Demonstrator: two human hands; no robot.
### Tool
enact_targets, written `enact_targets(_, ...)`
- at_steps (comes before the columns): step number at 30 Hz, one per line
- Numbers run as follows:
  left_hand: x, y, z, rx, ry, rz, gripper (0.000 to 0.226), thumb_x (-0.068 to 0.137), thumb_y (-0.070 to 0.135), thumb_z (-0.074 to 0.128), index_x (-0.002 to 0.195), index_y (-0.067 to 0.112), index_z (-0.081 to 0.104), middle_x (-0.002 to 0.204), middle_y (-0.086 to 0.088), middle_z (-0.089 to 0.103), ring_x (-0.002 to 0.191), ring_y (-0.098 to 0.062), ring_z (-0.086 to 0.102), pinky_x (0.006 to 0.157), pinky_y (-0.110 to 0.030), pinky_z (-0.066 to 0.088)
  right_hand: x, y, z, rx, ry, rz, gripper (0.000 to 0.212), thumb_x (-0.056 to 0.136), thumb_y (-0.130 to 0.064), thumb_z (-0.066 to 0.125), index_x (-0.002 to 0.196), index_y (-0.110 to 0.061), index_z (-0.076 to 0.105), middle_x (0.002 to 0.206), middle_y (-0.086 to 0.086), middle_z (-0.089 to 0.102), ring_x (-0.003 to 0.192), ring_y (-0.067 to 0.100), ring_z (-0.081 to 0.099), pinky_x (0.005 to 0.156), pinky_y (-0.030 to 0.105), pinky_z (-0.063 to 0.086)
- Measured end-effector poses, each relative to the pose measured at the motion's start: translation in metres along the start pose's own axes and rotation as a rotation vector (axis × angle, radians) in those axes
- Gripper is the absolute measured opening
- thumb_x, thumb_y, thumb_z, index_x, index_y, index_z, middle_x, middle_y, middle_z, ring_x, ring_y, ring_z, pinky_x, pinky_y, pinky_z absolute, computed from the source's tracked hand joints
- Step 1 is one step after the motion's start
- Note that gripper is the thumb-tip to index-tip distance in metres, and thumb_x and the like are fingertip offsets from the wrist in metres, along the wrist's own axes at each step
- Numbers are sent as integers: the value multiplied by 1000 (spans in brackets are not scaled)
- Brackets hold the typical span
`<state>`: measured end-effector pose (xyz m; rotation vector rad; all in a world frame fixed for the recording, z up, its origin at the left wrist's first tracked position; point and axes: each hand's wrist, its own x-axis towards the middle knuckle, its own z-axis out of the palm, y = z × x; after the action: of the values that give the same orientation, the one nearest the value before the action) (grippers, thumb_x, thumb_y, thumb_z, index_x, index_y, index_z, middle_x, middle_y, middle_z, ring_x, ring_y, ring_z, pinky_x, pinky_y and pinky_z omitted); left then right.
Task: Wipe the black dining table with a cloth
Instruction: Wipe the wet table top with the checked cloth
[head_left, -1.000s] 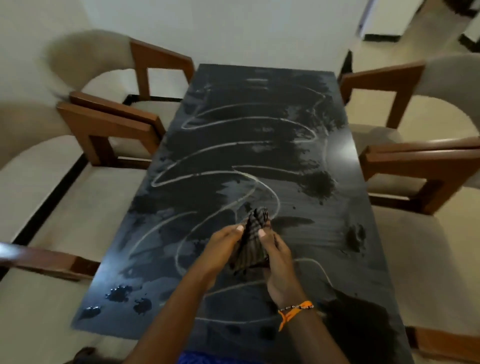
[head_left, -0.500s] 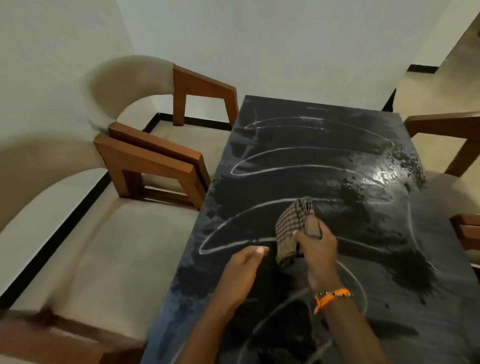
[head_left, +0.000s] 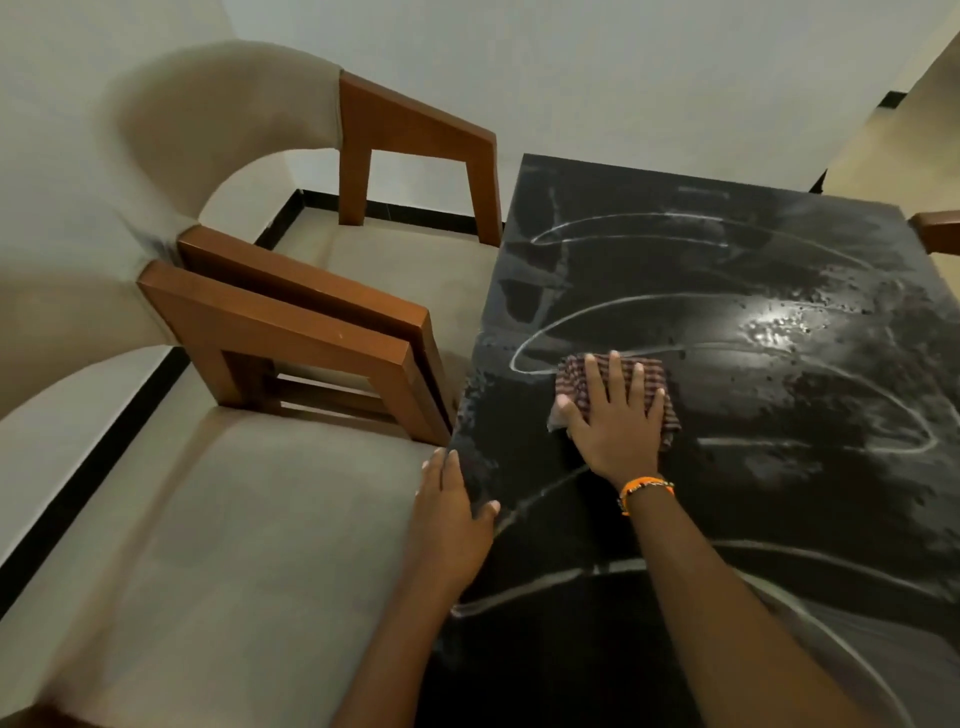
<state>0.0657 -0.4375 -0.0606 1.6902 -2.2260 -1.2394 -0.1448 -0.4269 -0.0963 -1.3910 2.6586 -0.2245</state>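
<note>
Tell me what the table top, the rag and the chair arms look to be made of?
Black table: a hard, smooth, glossy surface, perhaps glass or lacquered board; it mirrors a light and holds wet streaks. Cloth under the right hand: thin woven fabric, checked, probably cotton. Chair arms: reddish-brown wood with a satin finish and square edges. Chair seats: matte beige upholstery.

A single head-worn view looks forward and steeply down from above the near end of the black desk (head_left: 727, 415), close over it. The desk runs away toward 1 o'clock and fills the right half. Chairs (head_left: 311, 332) sit at 10 o'clock, a white wall at 12. Both forearms enter from 6 o'clock.
</note>
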Motion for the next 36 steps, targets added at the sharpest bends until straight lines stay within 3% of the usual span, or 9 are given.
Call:
enact_targets(7,7,-5,7,64,25,123,92,87,32,60,148,11,-6,158,-6,-7,145,-19,-7,119,-36,8,37,-105,19,7,9,-269,67,91,-54,39,150,-28,18,160,6,10,146,34,7,116,56,-1)
enact_targets(12,13,7,12,273,24,209,99,83,45,60,148,14,-9,157,-2,-16,143,-18,-18,114,-34,-8,46,-73,17,2,24,-349,64,91,-56,36,148,-33,21,160,0,16,147,27,12,117,51,6)
enact_targets(16,19,11,13,356,-47,180,101,82,47,61,147,15,-9,157,-2,-17,143,-19,-18,116,-37,-4,61,11,0,-19,72,-155,61,93,-55,37,149,-35,20,159,-1,17,146,27,14,116,51,10)
enact_targets(21,22,16,15,398,-93,116,103,81,45,63,147,16,-10,157,-3,-17,144,-20,-13,117,-39,2,46,137,-25,-31,129,225,61,94,-48,42,149,-31,22,159,3,18,146,32,15,116,55,11)
enact_targets(24,25,18,15,405,-109,97,104,80,44,65,147,15,-9,157,-3,-17,144,-21,-12,118,-39,3,45,155,-31,37,114,449,62,95,-51,38,150,-30,18,161,6,11,147,34,8,116,58,6)
enact_targets(26,26,19,14,407,-121,93,105,80,43,65,147,14,-9,157,-4,-16,144,-21,-12,118,-40,4,50,133,-27,54,124,480,65,95,-51,38,151,-28,17,161,9,9,146,37,4,116,59,3)
enact_targets(33,25,21,15,418,-101,108,106,79,41,67,148,11,-7,157,-5,-14,145,-22,-11,117,-39,6,69,-39,8,54,21,-117,66,93,-54,38,151,-35,12,161,5,2,147,34,-1,114,58,-3)
enact_targets(36,23,26,15,404,-72,86,106,77,35,71,148,10,-4,158,-7,-10,145,-23,-8,119,-40,8,56,-76,17,26,-6,-372,64,91,-55,40,149,-35,20,161,3,10,147,31,6,115,56,0)
